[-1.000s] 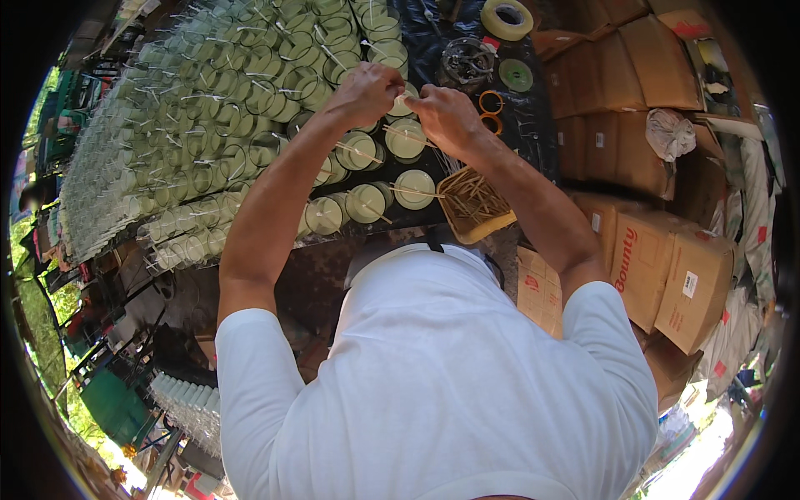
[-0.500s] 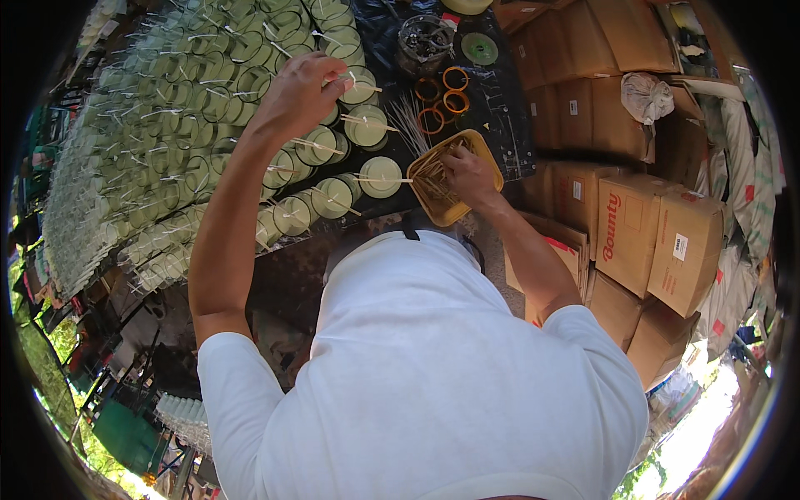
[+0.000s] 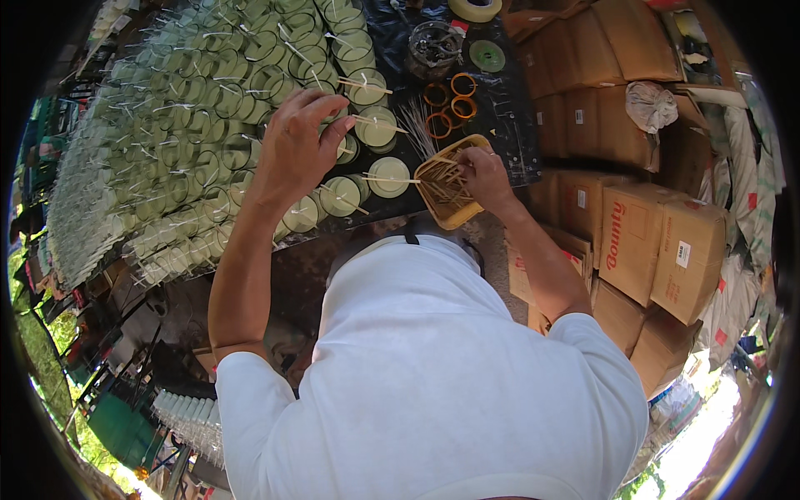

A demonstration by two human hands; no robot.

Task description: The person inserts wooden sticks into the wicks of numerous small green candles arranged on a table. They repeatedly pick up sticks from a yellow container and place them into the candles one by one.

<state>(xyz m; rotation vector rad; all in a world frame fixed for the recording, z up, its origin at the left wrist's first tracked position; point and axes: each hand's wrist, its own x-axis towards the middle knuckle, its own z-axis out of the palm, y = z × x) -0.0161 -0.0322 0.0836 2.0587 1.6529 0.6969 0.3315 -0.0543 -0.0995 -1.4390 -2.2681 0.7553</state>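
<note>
My left hand (image 3: pixel 300 137) hovers over rows of glass candle jars (image 3: pixel 342 197) filled with pale green wax. Its thumb and fingers are apart, with the thumb near the end of a wooden stick (image 3: pixel 385 124) lying across one jar. To the right, my right hand (image 3: pixel 487 177) reaches into a yellow plastic basket (image 3: pixel 457 218) of thin wooden sticks (image 3: pixel 442 185). Its fingers are closed around some of them; how many is hidden. A single jar (image 3: pixel 388 178) beside the basket has a pale stick across its rim. White wicks stand up from many jars.
Behind the basket lie orange rings (image 3: pixel 462 107), a bundle of thin wicks (image 3: pixel 414 125), a clear container of small metal pieces (image 3: pixel 434 48), a green disc (image 3: pixel 487 56) and a tape roll (image 3: pixel 475 8). Cardboard boxes (image 3: pixel 627 242) are stacked along the right.
My left hand has shifted nearer and slightly right, off the jar it was over. My right hand has drawn back toward the basket's right side. The whole view has shifted slightly.
</note>
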